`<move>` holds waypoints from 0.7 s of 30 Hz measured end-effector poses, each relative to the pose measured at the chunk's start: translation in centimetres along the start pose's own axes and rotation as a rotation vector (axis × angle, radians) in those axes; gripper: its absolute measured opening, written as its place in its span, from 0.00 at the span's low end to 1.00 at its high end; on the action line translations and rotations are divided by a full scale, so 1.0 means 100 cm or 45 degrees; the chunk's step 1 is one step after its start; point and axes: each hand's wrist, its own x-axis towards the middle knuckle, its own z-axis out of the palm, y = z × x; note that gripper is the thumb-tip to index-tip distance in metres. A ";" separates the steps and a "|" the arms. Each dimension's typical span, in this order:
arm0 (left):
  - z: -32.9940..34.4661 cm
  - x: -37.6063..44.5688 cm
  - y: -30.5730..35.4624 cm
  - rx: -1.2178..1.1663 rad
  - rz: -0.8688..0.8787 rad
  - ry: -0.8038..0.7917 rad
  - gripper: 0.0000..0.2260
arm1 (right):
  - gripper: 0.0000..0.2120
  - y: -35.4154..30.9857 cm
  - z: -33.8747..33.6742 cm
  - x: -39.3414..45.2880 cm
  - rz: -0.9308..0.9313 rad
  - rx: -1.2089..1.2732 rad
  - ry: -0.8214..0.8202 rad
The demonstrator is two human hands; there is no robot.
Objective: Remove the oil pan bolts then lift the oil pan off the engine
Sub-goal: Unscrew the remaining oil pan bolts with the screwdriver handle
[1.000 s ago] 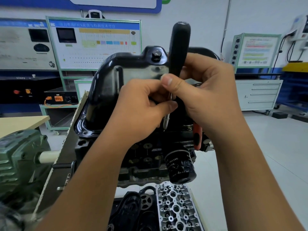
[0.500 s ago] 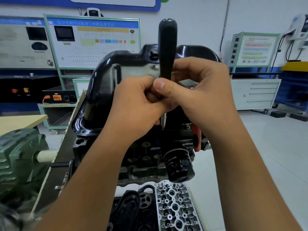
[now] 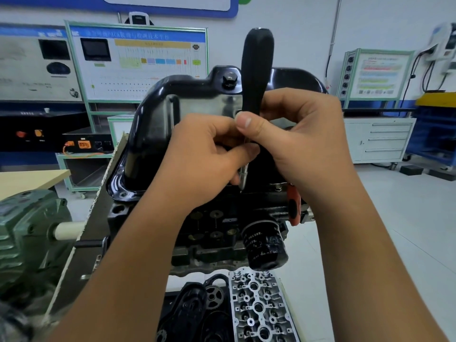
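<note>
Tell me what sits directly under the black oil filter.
Under the oil filter lies a silver cylinder head, its near end running out of frame. Two small studs show at the filter's base; what they join is hidden.

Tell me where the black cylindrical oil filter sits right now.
Head view, lower centre-right: the black cylindrical oil filter juts from the engine block, below both hands, just above the silver cylinder head.

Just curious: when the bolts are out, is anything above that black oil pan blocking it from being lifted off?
Nothing visible sits above the oil pan. In front of it, both the left hand and right hand hold the black-handled tool at its flange.
</note>
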 end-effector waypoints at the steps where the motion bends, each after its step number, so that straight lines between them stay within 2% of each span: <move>1: 0.001 0.000 0.000 -0.015 -0.005 -0.009 0.04 | 0.04 0.000 0.000 0.000 0.008 0.000 -0.003; 6: 0.004 0.001 -0.003 0.031 -0.024 0.142 0.06 | 0.06 0.001 0.001 -0.001 0.041 0.041 0.010; 12: -0.002 0.000 0.001 -0.008 -0.031 -0.006 0.01 | 0.05 0.001 0.001 0.000 0.036 0.036 0.020; 14: -0.004 0.001 0.001 -0.052 -0.059 -0.040 0.04 | 0.04 0.002 0.001 0.000 0.033 0.035 0.018; 17: -0.003 0.001 0.000 -0.038 -0.065 -0.007 0.04 | 0.04 0.002 0.001 0.000 0.043 0.046 0.014; 21: 0.004 0.000 0.001 0.070 0.039 0.083 0.01 | 0.06 0.003 0.003 0.000 0.029 0.000 0.067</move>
